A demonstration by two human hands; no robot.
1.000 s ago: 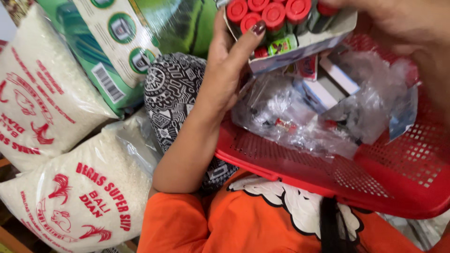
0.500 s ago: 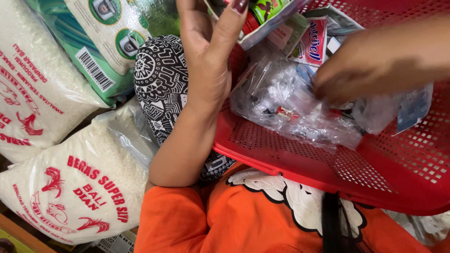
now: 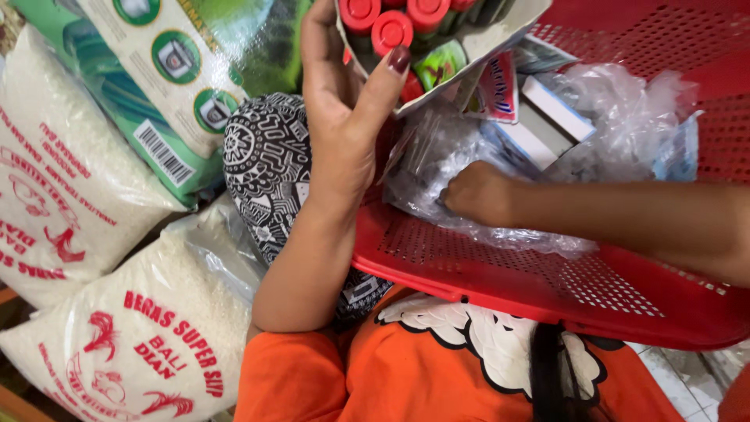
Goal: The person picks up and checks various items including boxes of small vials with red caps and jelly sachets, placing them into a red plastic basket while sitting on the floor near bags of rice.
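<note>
Holding a card of red-capped tubes [image 3: 406, 35] up at the red basket's [image 3: 484, 273] near-left rim, left hand [image 3: 344, 133] clasps its edge; right hand [image 3: 476, 191], fingers curled, digs into clear plastic bags [image 3: 625, 101] just right of the card.

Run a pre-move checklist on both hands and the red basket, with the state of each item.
1. Left hand grips the cardboard pack of red-capped tubes: ok, thumb and fingers wrap its lower edge.
2. Pack held above the red perforated plastic basket: ok.
3. Right hand inside the basket: ok, pressed into the crumpled clear plastic bags.
4. What the right hand's fingers hold: cannot tell, they are buried in plastic.
5. Small white and blue boxes stay inside the basket: ok, lying among the bags.
6. Basket level: not ok, it looks tilted.
</note>
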